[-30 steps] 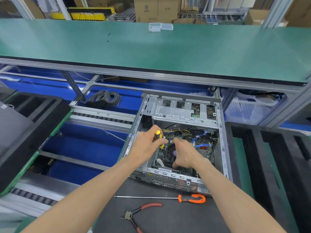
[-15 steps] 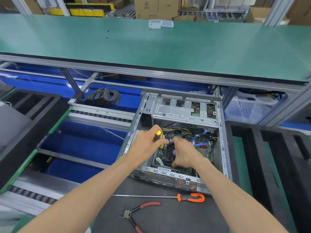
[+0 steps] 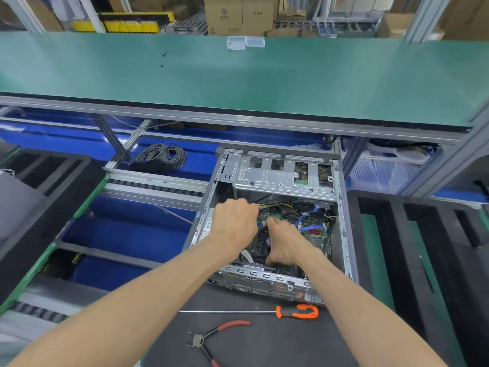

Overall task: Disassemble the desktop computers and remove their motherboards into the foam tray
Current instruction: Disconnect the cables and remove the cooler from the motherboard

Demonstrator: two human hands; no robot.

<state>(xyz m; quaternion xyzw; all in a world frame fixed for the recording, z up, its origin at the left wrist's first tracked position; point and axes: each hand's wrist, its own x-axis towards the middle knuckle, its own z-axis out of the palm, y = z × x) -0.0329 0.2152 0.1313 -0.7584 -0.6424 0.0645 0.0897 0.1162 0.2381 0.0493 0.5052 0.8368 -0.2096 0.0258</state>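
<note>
Two hands work inside the open computer case [image 3: 341, 207], which lies on its side on the dark bench mat [image 3: 264, 340]. Case long axis runs away from the person; rear port panel toward the near edge, drive-bay plate [image 3: 283, 173] at the far end. Motherboard [image 3: 315, 231] flat on the case floor, seated, with blue cables [image 3: 307, 229] crossing it.

Left hand [image 3: 234, 221]: fingers curled into a fist over the board's far-left corner; what they grip is hidden by the hand.
Right hand [image 3: 284, 241]: over the CPU fan [image 3: 263, 242], fingers bent down into the case, thumb toward the near wall; cannot tell what the fingertips touch.

Foam tray [image 3: 397, 247] just right of the case, slots running front to back. On the mat nearer the person: orange-handled screwdriver [image 3: 296, 311], shaft pointing left; red-handled pliers [image 3: 211, 337], jaws left.
</note>
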